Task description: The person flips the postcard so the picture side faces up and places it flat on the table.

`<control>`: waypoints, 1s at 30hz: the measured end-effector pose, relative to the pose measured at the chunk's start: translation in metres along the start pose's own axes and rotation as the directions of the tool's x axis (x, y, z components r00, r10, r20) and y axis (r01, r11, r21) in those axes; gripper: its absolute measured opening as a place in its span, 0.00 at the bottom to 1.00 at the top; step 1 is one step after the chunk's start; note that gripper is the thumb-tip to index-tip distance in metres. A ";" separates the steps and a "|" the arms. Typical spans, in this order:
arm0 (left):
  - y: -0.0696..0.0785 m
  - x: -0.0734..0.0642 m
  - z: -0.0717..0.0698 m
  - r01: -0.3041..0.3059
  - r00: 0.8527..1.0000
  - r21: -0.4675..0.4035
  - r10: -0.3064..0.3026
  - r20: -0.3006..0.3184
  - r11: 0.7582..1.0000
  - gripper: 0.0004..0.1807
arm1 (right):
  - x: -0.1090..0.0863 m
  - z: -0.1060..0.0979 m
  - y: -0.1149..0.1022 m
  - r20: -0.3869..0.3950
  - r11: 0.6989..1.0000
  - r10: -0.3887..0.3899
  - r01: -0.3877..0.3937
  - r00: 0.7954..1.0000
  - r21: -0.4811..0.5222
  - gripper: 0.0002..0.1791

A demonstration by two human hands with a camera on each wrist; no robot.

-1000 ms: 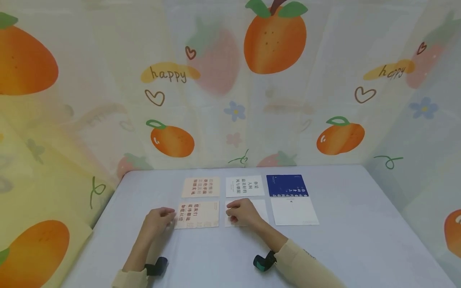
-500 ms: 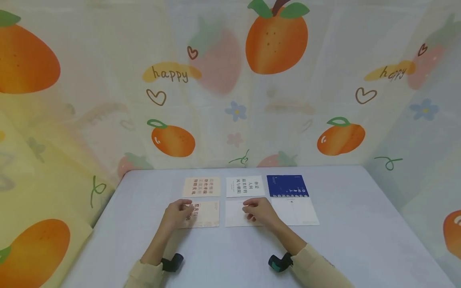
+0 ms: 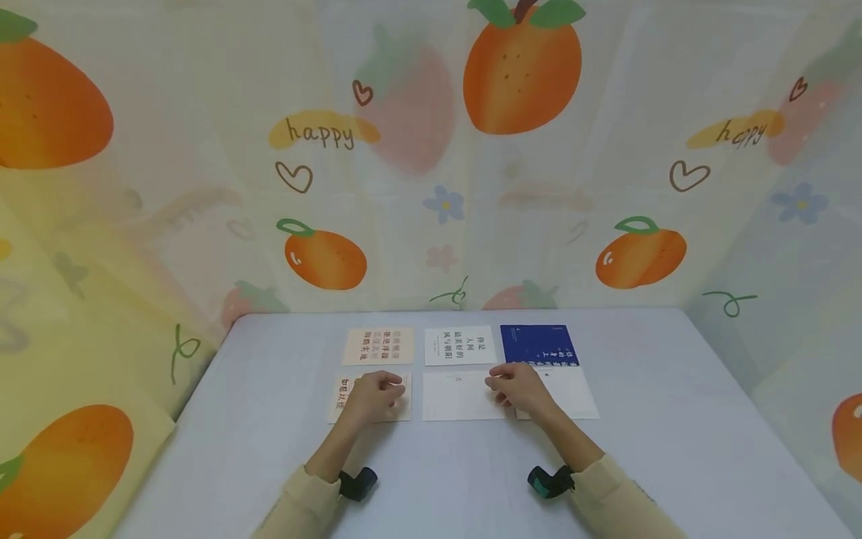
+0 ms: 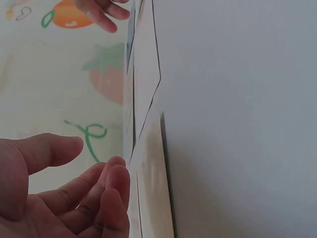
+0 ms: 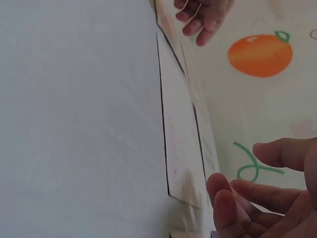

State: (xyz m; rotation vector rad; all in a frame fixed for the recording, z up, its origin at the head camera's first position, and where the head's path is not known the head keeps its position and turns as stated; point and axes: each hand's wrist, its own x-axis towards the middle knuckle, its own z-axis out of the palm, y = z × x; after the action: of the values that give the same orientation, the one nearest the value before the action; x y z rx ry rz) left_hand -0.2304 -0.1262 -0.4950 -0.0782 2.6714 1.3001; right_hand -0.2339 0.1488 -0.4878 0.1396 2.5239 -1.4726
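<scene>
My left hand is over the front left cream card, covering much of its brown writing. Its thumb and fingers are loosely bent with a gap between them and nothing held, as the left wrist view shows. My right hand is above the neighbouring edges of the front middle white card and the front right white card. Its fingers are likewise relaxed and hold nothing. Behind lie another cream card, a white card with dark writing and a dark blue card.
The cards lie flat in two rows on a white-covered table. A fruit-printed curtain rises behind the far edge and along both sides. Each wrist carries a small black camera, the left camera and the right camera.
My left hand has moved right, from the front left card's left edge to over that card. My right hand has also shifted right, uncovering most of the front middle card. The cards stay in place.
</scene>
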 end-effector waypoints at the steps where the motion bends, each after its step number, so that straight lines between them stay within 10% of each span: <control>1: 0.002 0.001 0.002 -0.002 1.000 0.004 0.002 0.007 1.000 0.14 | 0.000 -0.002 0.001 -0.003 1.000 0.003 -0.003 1.000 -0.012 0.17; 16: 0.023 0.000 0.022 0.024 0.999 0.153 -0.029 0.034 0.988 0.17 | -0.010 -0.008 0.000 -0.002 0.980 0.019 -0.019 1.000 -0.196 0.23; 30: 0.027 -0.003 0.024 0.082 0.983 -0.032 -0.076 0.164 0.996 0.17 | -0.012 0.000 -0.002 -0.011 0.982 0.030 -0.031 0.999 -0.186 0.24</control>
State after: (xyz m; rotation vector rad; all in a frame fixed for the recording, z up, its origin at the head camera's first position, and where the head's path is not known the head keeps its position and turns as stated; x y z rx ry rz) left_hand -0.2273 -0.0912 -0.4881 -0.0787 2.4811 1.2763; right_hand -0.2228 0.1477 -0.4832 0.1533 2.6368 -1.2190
